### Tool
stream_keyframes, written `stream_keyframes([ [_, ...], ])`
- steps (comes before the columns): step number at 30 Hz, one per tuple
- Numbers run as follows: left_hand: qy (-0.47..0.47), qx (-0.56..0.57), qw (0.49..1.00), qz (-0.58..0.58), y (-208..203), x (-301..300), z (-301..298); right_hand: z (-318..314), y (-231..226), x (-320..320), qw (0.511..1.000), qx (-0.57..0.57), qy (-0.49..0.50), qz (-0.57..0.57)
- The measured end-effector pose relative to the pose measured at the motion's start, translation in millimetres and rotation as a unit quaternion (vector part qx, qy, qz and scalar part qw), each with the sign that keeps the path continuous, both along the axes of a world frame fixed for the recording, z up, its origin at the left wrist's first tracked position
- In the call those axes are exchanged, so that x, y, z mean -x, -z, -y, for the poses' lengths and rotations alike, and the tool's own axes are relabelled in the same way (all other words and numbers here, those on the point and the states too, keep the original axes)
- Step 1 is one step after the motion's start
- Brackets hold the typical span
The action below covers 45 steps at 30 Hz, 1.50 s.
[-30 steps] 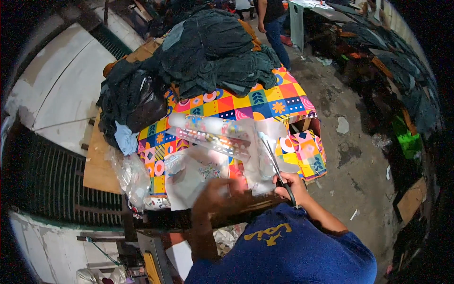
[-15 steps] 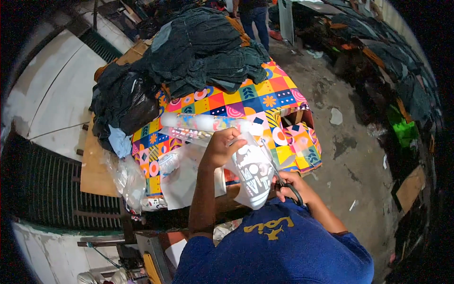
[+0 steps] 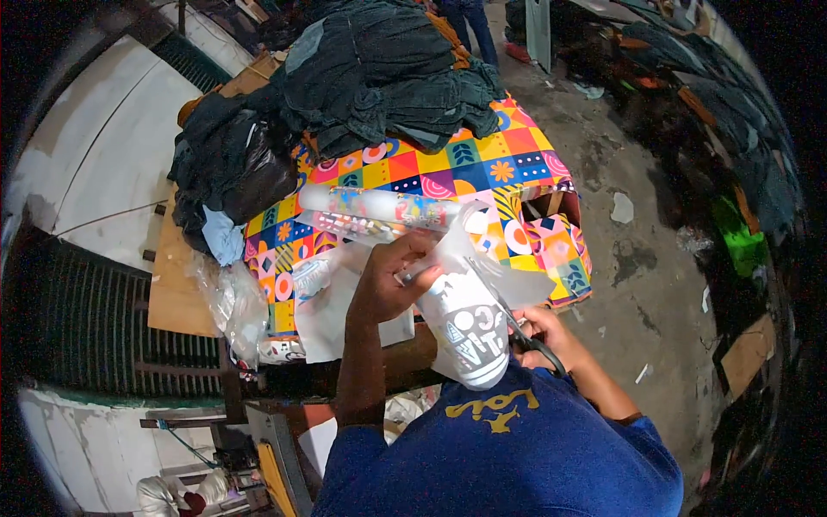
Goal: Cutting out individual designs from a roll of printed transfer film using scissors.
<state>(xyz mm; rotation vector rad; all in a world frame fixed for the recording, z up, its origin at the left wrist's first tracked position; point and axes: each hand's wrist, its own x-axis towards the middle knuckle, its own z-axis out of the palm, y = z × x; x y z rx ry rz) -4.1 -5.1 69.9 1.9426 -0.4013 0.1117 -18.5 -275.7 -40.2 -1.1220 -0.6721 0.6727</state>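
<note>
My left hand (image 3: 389, 277) pinches the upper edge of a curling sheet of translucent film (image 3: 472, 334) with white lettering and a rounded lower end. My right hand (image 3: 556, 341) grips black-handled scissors (image 3: 539, 350), whose blades lie along the film's right edge; how far apart the blades are I cannot tell. Beyond my left hand lie rolls of translucent film with coloured prints (image 3: 372, 205). Another pale printed sheet (image 3: 355, 320) hangs over the near edge of the table, left of the film I hold.
A brightly patterned cloth (image 3: 403, 165) covers the table. Dark garments (image 3: 388, 86) are heaped at its far side, with a black plastic bag (image 3: 263, 168) and clear plastic (image 3: 237, 314) at left. More garments (image 3: 689, 86) lie piled beyond the floor at right. A person (image 3: 475, 30) stands far behind.
The film has turned and curled more, and a loose flap now spreads to the right of the scissors. My right hand has shifted slightly right. The whole view has tilted a little.
</note>
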Motion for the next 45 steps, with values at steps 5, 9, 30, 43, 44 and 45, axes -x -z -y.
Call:
stream_keyframes([
  [5,0.014,-0.020,1.000,0.011,6.9,0.6,-7.2,-3.9,-0.4,-0.1,0.992,0.033,0.083,0.087],
  [9,0.031,-0.067,0.997,-0.013,4.5,3.4,-6.3,-2.7,-14.9,-8.8,0.966,0.099,0.086,0.221],
  [30,0.001,-0.115,0.993,0.003,-0.4,8.5,15.5,1.3,-6.6,-11.8,0.999,-0.006,-0.035,0.034],
  [43,-0.041,-0.147,0.983,0.106,-7.0,8.6,21.8,8.5,-42.4,-31.6,0.989,0.056,-0.067,0.122],
  [44,-0.056,-0.141,0.983,0.105,-5.7,9.4,22.6,7.9,-38.6,-30.8,0.989,0.056,-0.068,0.122],
  [45,-0.069,-0.135,0.983,0.106,-4.8,9.1,23.8,7.3,-31.3,-28.5,0.995,0.025,-0.067,0.071],
])
